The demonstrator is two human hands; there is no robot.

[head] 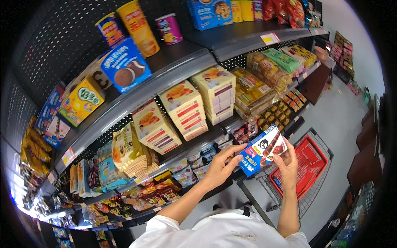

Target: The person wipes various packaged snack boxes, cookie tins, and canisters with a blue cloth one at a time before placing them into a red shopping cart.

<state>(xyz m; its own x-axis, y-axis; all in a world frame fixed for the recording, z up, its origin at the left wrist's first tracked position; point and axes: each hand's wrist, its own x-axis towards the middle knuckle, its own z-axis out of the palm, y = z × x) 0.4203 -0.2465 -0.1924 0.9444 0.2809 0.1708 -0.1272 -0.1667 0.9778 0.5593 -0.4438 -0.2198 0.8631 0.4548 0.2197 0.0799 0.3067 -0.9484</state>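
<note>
Both hands hold a blue and white box of chocolate wafer rolls (260, 150) in front of my body, tilted, with its printed face up. My left hand (224, 164) grips its left side, thumb near the lower corner and fingers at the upper edge. At the box's right side is my right hand (286, 158), its thumb on the front and its fingers behind. A shopping cart (313, 183) stands below and to the right, with a red basket (311, 164) in it, partly hidden by my right forearm.
Store shelves run along the left and ahead. The upper shelf (173, 66) bears a blue cookie box (125, 66) and chip canisters. Stacked cream-colored pastry boxes (186, 108) and bagged snacks fill the shelf below. Small packets lie lower down. An aisle floor (338, 114) extends at the right.
</note>
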